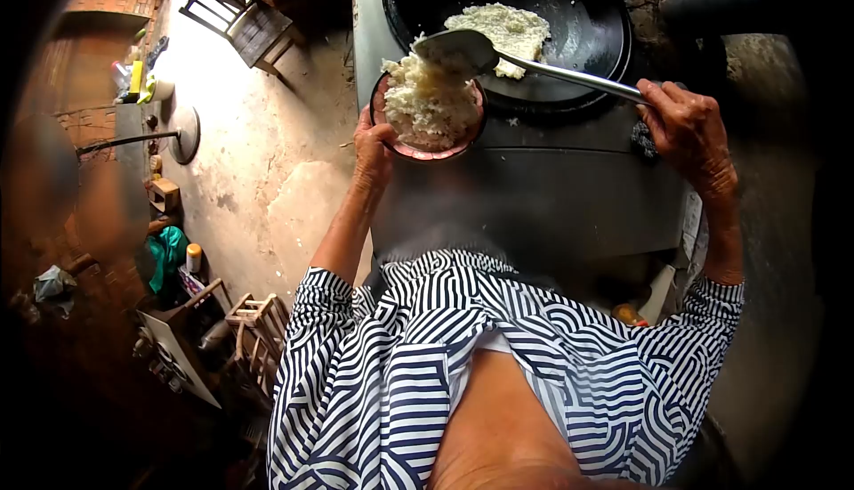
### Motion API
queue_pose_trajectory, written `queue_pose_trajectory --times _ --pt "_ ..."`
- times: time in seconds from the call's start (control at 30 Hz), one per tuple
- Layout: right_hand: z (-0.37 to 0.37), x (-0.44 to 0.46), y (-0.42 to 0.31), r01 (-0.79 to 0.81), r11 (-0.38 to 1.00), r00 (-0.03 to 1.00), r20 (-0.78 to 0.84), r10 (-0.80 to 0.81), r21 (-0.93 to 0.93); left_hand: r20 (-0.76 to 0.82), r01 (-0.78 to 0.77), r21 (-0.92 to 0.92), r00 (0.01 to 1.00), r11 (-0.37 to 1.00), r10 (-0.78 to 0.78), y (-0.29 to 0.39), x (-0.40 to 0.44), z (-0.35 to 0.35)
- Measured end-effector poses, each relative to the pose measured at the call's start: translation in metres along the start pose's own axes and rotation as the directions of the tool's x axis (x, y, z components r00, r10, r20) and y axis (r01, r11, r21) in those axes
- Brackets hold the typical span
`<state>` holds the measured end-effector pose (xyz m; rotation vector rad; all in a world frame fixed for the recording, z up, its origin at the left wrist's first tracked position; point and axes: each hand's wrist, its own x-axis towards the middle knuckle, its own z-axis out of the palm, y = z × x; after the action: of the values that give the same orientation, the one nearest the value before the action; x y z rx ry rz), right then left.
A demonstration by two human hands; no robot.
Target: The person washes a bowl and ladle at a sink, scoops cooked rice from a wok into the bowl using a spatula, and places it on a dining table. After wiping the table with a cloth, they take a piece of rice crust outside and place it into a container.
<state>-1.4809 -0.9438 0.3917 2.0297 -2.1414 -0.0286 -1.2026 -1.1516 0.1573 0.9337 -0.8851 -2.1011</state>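
Note:
My left hand (374, 145) is closed on the left rim of a bowl (429, 151) heaped with white rice (429, 103). In my right hand (683, 125) is the long metal handle of a spatula (569, 74), fingers wrapped round its end. The spatula's broad head lies over the top of the rice in the bowl, its face turned away from me, so what it carries is partly hidden. Just beyond, a flat slab of cooked rice (511, 31) rests in a large black wok (587, 23).
The wok is set in a dark stove top (534, 187) in front of my body. A wooden chair (249, 32) stands at the far left, and a wooden stool (258, 330) at the lower left. A green cloth (166, 259) and an orange-capped bottle (193, 257) are near the left wall.

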Motion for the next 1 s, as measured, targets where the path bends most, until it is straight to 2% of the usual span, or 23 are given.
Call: queue_pose_trajectory --times 0.07,0.13,0.17,0.23,0.3,0.33,0.37,0.4,0.43,0.5,0.57,0.6,0.63,0.67,0.7,0.73,0.77,0.8,0.87,0.9,0.93,0.97,1.0 --pt "0.011 0.008 -0.002 0.043 0.997 0.998 0.048 -0.041 -0.059 0.051 -0.039 -0.035 0.998 0.999 0.041 -0.03 0.011 -0.005" --pt "0.007 0.01 -0.024 0.177 0.974 0.984 0.023 -0.176 -0.138 0.04 -0.025 -0.051 0.999 0.998 0.027 -0.038 0.002 -0.012" --pt "0.002 0.011 -0.041 0.18 0.972 0.984 0.026 -0.178 -0.149 0.03 -0.01 -0.055 0.999 0.998 0.011 -0.039 -0.004 -0.017" --pt "-0.007 0.008 -0.073 0.22 0.942 0.963 0.213 -0.168 -0.252 0.034 -0.024 -0.053 0.999 0.998 0.026 -0.048 -0.012 -0.033" --pt "-0.005 -0.001 -0.076 0.239 0.942 0.96 0.206 -0.192 -0.237 0.041 0.007 0.047 0.999 0.999 -0.009 -0.053 -0.009 -0.042" --pt "-0.006 -0.001 -0.074 0.368 0.887 0.928 0.057 -0.368 -0.278 0.053 0.0 0.042 0.999 0.999 -0.003 -0.049 -0.012 -0.041" --pt "-0.009 -0.001 -0.072 0.479 0.809 0.842 -0.082 -0.533 -0.34 0.119 0.007 0.16 0.993 0.987 -0.026 -0.043 -0.016 -0.04" --pt "-0.015 0.002 -0.074 0.507 0.762 0.827 -0.022 -0.562 -0.403 0.181 0.003 0.278 0.982 0.961 -0.056 -0.037 -0.021 -0.041" --pt "-0.023 0.007 -0.08 0.502 0.762 0.83 -0.022 -0.558 -0.409 0.189 -0.002 0.278 0.981 0.961 -0.053 -0.032 -0.026 -0.046" --pt "-0.038 0.018 -0.097 0.585 0.738 0.771 -0.049 -0.634 -0.336 0.133 0.127 0.633 0.954 0.764 -0.269 -0.021 -0.035 -0.056" --pt "-0.051 0.029 -0.115 0.616 0.748 0.76 -0.063 -0.647 -0.247 0.118 0.158 0.651 0.945 0.743 -0.304 -0.008 -0.048 -0.058" --pt "-0.056 0.033 -0.122 0.629 0.752 0.763 -0.031 -0.646 -0.194 0.163 -0.059 0.862 0.973 0.504 -0.166 -0.001 -0.047 -0.06" --pt "-0.055 0.037 -0.128 0.638 0.717 0.734 -0.059 -0.676 -0.281 0.246 -0.233 0.957 0.968 0.175 -0.054 0.005 -0.05 -0.061" --pt "-0.079 0.049 -0.161 0.52 0.816 0.852 0.221 -0.475 -0.253 0.422 -0.441 0.895 0.886 0.069 0.193 0.016 -0.055 -0.053" --pt "-0.103 0.06 -0.191 0.384 0.884 0.847 0.482 -0.222 -0.268 0.578 -0.599 0.796 0.71 -0.085 0.402 0.032 -0.064 -0.037" --pt "-0.097 0.059 -0.194 0.38 0.887 0.846 0.485 -0.219 -0.262 0.644 -0.698 0.716 0.648 -0.021 0.407 0.047 -0.077 -0.013" --pt "-0.09 0.06 -0.192 0.458 0.86 0.839 0.43 -0.334 -0.226 0.699 -0.783 0.621 0.575 0.037 0.426 0.059 -0.088 0.016" --pt "-0.085 0.061 -0.191 0.534 0.822 0.817 0.368 -0.443 -0.196 0.699 -0.783 0.621 0.574 0.035 0.426 0.068 -0.098 0.041" --pt "-0.081 0.061 -0.192 0.578 0.803 0.792 0.342 -0.506 -0.149 0.766 -0.792 0.529 0.6 0.304 0.23 0.074 -0.113 0.078" --pt "-0.08 0.059 -0.193 0.62 0.778 0.762 0.314 -0.566 -0.103 0.767 -0.793 0.529 0.599 0.301 0.231 0.066 -0.109 0.083" --pt "-0.083 0.045 -0.204 0.619 0.596 0.784 0.363 -0.503 -0.512 0.743 -0.754 0.52 0.631 0.401 0.224 0.055 -0.095 0.087" --pt "-0.078 0.039 -0.202 0.614 0.599 0.788 0.36 -0.499 -0.514 0.719 -0.706 0.504 0.662 0.497 0.212 0.046 -0.081 0.091" --pt "-0.071 0.033 -0.197 0.615 0.656 0.751 0.07 -0.657 -0.438 0.695 -0.639 0.37 0.672 0.674 0.256 0.037 -0.066 0.092"
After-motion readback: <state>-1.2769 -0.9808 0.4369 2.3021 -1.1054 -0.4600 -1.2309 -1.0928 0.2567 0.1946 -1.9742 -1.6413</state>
